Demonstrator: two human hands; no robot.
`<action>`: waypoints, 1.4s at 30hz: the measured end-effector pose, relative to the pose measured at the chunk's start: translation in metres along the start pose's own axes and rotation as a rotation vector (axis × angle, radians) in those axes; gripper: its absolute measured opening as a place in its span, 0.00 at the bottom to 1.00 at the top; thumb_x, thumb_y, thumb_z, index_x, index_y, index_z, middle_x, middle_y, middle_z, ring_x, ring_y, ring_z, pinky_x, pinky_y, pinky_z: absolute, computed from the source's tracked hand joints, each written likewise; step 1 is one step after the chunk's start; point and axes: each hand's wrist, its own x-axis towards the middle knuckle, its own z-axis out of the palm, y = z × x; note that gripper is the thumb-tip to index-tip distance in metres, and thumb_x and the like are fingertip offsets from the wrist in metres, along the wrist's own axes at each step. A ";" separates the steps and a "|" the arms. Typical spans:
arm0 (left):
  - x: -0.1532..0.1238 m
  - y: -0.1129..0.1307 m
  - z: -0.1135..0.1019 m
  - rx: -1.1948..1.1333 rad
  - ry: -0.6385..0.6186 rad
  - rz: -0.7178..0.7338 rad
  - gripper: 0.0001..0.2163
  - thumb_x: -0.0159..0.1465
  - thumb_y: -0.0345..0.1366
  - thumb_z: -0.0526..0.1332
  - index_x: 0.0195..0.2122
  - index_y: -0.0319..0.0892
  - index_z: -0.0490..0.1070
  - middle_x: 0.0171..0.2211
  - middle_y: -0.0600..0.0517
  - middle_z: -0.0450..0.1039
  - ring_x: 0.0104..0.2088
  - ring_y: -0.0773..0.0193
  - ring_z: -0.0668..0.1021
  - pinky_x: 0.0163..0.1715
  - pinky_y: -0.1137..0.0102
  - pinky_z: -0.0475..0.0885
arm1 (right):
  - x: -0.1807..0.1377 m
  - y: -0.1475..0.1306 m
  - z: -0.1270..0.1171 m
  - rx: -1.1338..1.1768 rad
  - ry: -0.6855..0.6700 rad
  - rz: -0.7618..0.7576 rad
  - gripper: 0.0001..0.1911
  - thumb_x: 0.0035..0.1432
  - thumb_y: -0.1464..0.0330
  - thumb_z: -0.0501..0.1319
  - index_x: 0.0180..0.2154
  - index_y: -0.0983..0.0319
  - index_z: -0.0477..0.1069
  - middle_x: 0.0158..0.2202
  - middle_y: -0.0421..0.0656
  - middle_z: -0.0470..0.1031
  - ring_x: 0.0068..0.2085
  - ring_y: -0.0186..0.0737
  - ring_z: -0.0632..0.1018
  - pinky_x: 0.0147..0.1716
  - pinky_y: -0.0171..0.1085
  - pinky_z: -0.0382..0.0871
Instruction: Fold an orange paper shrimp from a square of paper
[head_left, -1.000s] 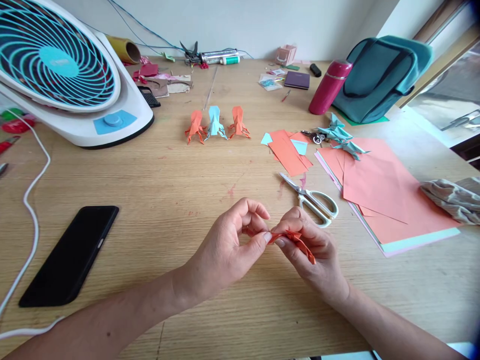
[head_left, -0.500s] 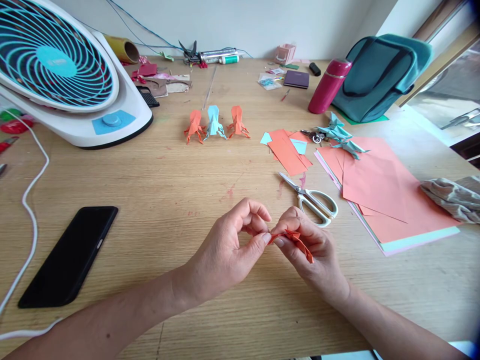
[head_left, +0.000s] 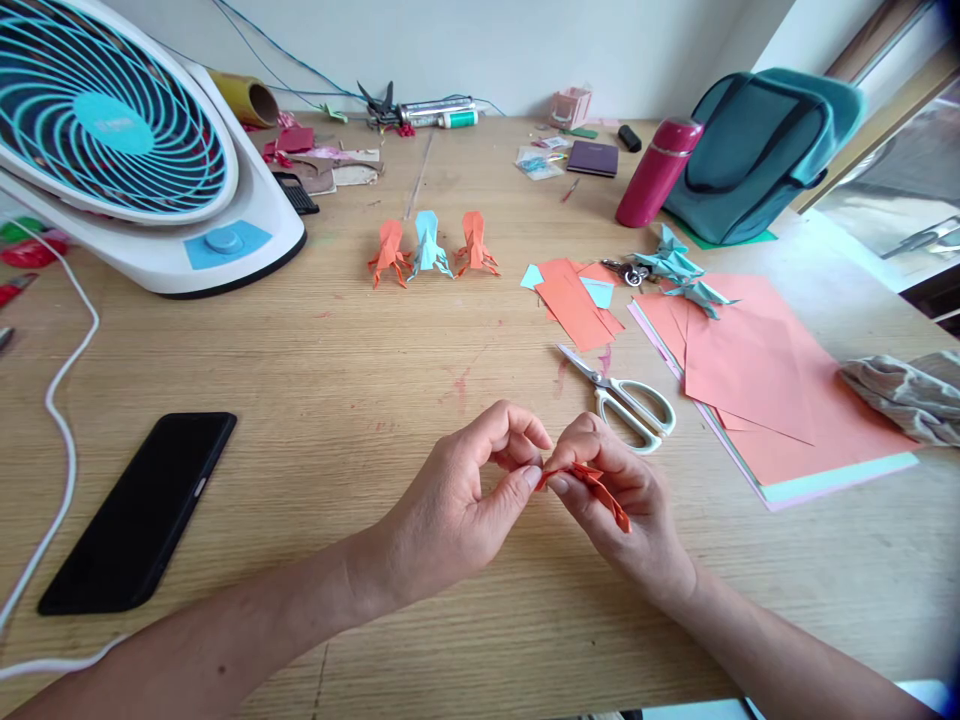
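A small folded piece of orange origami paper (head_left: 600,488) is held between both hands above the near part of the table. My left hand (head_left: 480,490) pinches its left tip between thumb and fingers. With thumb and forefinger, my right hand (head_left: 622,490) grips the same piece close by, and its thicker folded part lies across the right palm. Just beyond my right hand lie white-handled scissors (head_left: 634,410), blades pointing away to the left. Farther off stand three paper octopus-like figures: an orange one (head_left: 390,252), a light blue one (head_left: 427,245) and another orange one (head_left: 474,244).
To the right are orange paper sheets (head_left: 757,380), cut paper strips (head_left: 574,305) and blue folded figures (head_left: 675,262). A pink bottle (head_left: 658,175) and teal bag (head_left: 765,155) stand behind. On the left are a phone (head_left: 139,510) and a fan (head_left: 247,235).
Both hands stay almost in place, still pinching the orange origami piece. The left fingers have shifted slightly to the right, toward the right hand.
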 end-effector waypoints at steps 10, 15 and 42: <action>0.002 -0.002 0.003 -0.150 -0.037 -0.138 0.08 0.62 0.25 0.54 0.40 0.44 0.64 0.27 0.58 0.63 0.29 0.69 0.70 0.29 0.74 0.66 | -0.001 -0.002 0.002 -0.018 -0.016 -0.044 0.05 0.64 0.72 0.63 0.35 0.58 0.73 0.30 0.39 0.68 0.32 0.36 0.69 0.32 0.38 0.64; -0.001 -0.005 0.005 -0.024 0.029 0.011 0.03 0.67 0.29 0.56 0.39 0.43 0.65 0.33 0.54 0.70 0.35 0.67 0.75 0.37 0.72 0.72 | -0.001 0.001 0.001 0.007 0.004 0.007 0.05 0.66 0.71 0.61 0.35 0.59 0.71 0.32 0.39 0.66 0.33 0.36 0.69 0.34 0.38 0.63; -0.003 -0.012 0.002 0.414 0.211 0.437 0.06 0.66 0.25 0.64 0.36 0.44 0.71 0.32 0.52 0.78 0.34 0.65 0.79 0.39 0.69 0.74 | 0.001 0.002 0.000 0.091 0.078 0.066 0.03 0.64 0.66 0.65 0.36 0.57 0.76 0.31 0.39 0.68 0.32 0.36 0.69 0.33 0.37 0.64</action>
